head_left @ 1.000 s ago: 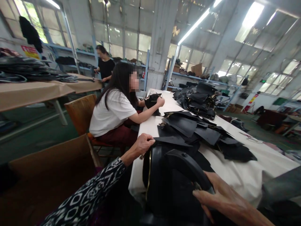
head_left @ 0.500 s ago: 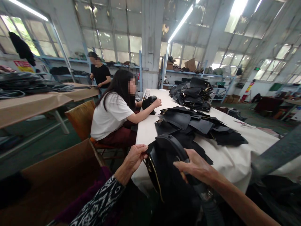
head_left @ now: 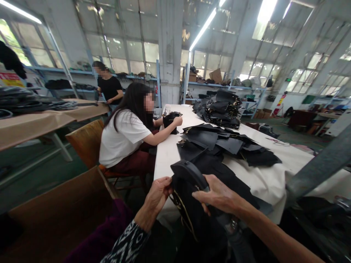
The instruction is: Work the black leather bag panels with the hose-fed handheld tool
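My left hand [head_left: 158, 193] pinches the upper edge of a black leather piece [head_left: 189, 197] between thumb and fingertips. A gold-toothed zipper [head_left: 186, 216] runs down that piece's left side and hangs loose below the hand. My right hand [head_left: 216, 193] is wrapped round a black curved vacuum hose nozzle [head_left: 190, 173]. Its front end rests over or just above the leather; whether they touch cannot be made out. Below the right hand, a ribbed hose [head_left: 241, 241] leads down out of view. The lower part of the leather is lost in shadow.
A white-covered table [head_left: 164, 153] bears loose black pieces [head_left: 219, 140] and a taller stack [head_left: 219, 109]. One person [head_left: 126, 135] sits at its left side, handling black material; another [head_left: 109, 86] stands farther back. A cardboard box [head_left: 60, 208] is at lower left, a metal post [head_left: 318, 168] at right.
The view has turned slightly to the right. The nozzle's front end has tipped left towards my left hand, and the zipper edge hangs more twisted. Both hands keep their holds.
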